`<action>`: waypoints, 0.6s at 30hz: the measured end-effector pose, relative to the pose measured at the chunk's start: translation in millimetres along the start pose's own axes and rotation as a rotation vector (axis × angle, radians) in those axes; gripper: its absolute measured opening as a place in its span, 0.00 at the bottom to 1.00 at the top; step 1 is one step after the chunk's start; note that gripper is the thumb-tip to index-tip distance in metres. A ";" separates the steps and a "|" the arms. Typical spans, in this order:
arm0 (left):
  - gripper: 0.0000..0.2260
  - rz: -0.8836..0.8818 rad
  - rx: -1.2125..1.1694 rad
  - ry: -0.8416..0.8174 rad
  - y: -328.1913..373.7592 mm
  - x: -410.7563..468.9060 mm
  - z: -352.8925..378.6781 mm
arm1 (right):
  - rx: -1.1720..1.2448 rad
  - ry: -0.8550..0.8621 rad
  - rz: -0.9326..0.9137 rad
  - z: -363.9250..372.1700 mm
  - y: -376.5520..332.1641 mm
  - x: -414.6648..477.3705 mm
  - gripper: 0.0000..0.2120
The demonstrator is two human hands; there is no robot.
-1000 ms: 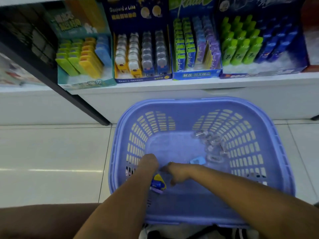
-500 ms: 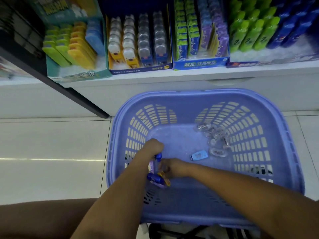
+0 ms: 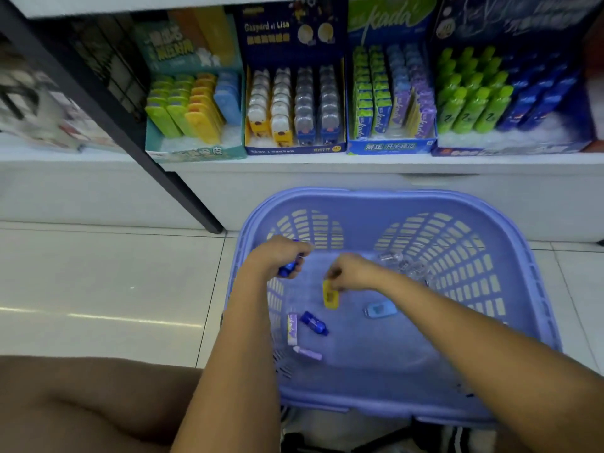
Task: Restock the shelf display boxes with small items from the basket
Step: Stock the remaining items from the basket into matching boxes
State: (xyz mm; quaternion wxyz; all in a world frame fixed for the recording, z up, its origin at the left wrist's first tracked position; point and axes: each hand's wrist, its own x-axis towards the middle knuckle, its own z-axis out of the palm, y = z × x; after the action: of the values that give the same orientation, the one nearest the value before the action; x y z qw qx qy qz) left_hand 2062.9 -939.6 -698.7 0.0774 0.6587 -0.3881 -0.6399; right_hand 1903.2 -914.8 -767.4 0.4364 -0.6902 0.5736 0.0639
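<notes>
Head camera looks down into the purple basket [image 3: 392,193]. My left hand [image 3: 277,256] has its fingers curled around a dark blue piece [image 3: 287,269] near the left wall. My right hand [image 3: 351,273] pinches a yellow piece [image 3: 330,295] by its upper end, over the basket floor. The display boxes [image 3: 294,148] stand on the shelf [image 3: 359,160] behind.

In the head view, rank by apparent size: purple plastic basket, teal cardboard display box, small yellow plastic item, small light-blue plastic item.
1. purple plastic basket
2. teal cardboard display box, though it stands farther from the camera
3. small yellow plastic item and small light-blue plastic item: they look alike, so I do not rank them
</notes>
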 end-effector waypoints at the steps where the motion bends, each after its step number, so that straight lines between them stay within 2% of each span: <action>1: 0.09 0.002 -0.034 -0.010 1.2 -3.6 -2.2 | 0.078 0.097 -0.010 -20.3 -5.7 -4.3 0.12; 5: 0.08 0.024 -0.307 -0.145 15.2 -19.6 -6.0 | 0.327 0.411 -0.190 -82.6 -39.0 -38.7 0.09; 8: 0.09 0.135 -0.552 -0.257 31.0 -31.2 -15.8 | 0.427 0.503 -0.364 -104.7 -63.4 -66.6 0.15; 11: 0.09 0.265 -0.615 -0.322 40.0 -44.2 -27.5 | 0.458 0.592 -0.435 -111.0 -82.2 -80.2 0.18; 13: 0.06 0.361 -0.630 -0.259 43.8 -49.1 -33.1 | 0.591 0.630 -0.446 -111.6 -92.9 -81.3 0.20; 16: 0.04 0.528 -0.625 -0.052 48.8 -53.7 -42.2 | 0.841 0.669 -0.416 -113.4 -112.1 -77.3 0.11; 18: 0.03 0.613 -0.597 0.025 50.6 -57.6 -50.0 | 0.838 0.699 -0.406 -116.1 -127.8 -72.7 0.11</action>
State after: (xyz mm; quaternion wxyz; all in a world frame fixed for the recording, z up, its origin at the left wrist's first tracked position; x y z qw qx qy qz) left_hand 2094.2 -959.0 -614.9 0.4560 0.4693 -0.3624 -0.6637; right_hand 1939.3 -944.8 -586.0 0.4604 -0.5350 0.5160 -0.4853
